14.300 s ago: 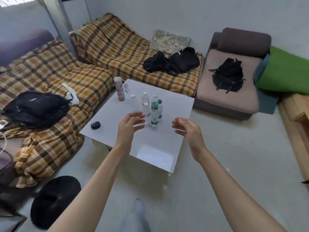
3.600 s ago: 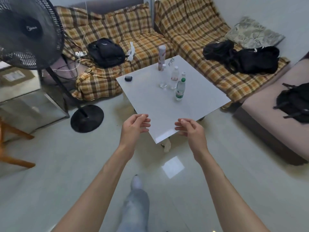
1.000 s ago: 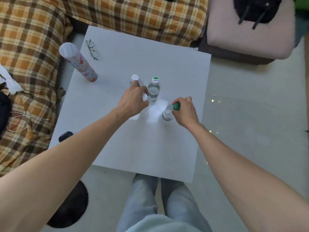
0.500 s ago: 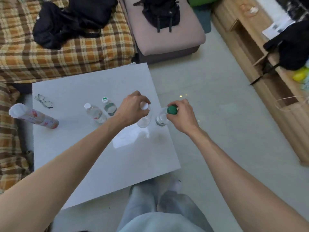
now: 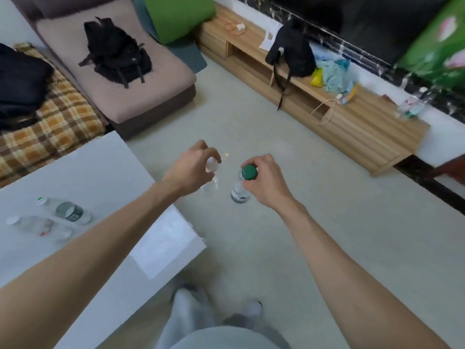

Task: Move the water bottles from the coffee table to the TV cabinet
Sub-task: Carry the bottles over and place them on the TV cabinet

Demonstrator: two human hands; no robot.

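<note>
My left hand (image 5: 188,172) grips a clear white-capped water bottle (image 5: 210,181) by its neck, and my right hand (image 5: 264,182) grips a green-capped water bottle (image 5: 240,191) the same way. Both hang over the floor, past the corner of the white coffee table (image 5: 100,177). Two more bottles stay on the table at the left: a green-capped bottle (image 5: 66,210) and a white-capped bottle (image 5: 35,224). The wooden TV cabinet (image 5: 352,124) runs along the right, with a few bottles (image 5: 412,107) standing blurred on its far end.
On the cabinet top lie a black bag (image 5: 292,51), blue cloth (image 5: 334,71), a cable (image 5: 324,112) and papers. A beige seat holding a black backpack (image 5: 115,54) sits top left beside the plaid sofa (image 5: 50,124). Pale floor lies between table and cabinet.
Both hands have lifted their bottles off the table and carried them out over the floor. The view has swung right toward the TV cabinet.
</note>
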